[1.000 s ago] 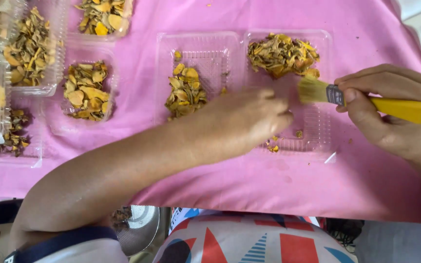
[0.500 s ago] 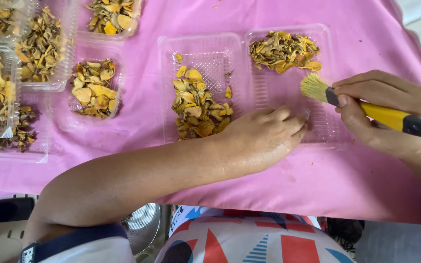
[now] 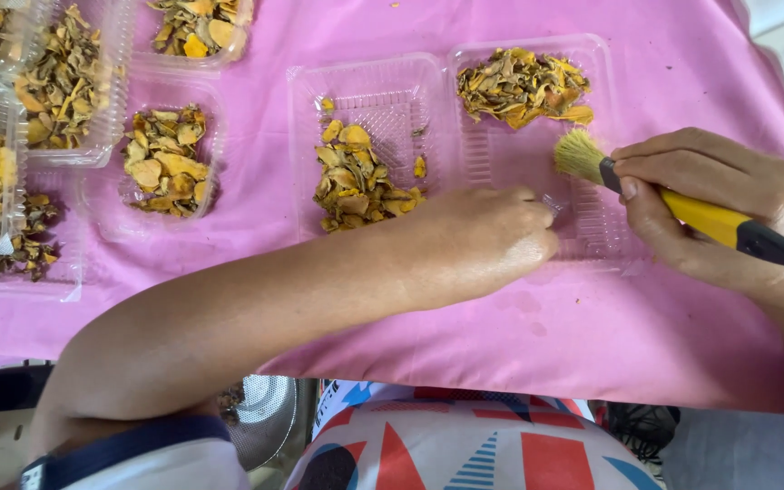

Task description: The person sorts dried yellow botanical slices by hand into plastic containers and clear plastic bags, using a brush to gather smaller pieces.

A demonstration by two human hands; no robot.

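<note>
Two ribbed clear plastic trays [image 3: 537, 181] of dried yellow chips [image 3: 356, 177] sit mid-table on pink cloth [image 3: 592, 336]. My left hand [image 3: 478, 245], fingers together, presses the tray's near edge. My right hand [image 3: 719, 209] pinches a bristly yellow-handled brush [image 3: 673, 204] over it.

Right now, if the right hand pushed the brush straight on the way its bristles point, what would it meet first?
The right hand aims the brush up and leftward. First in line is probably the pile of dried yellow pieces in the clear clamshell tray, though the bristles' height above the tray is unclear.
</note>
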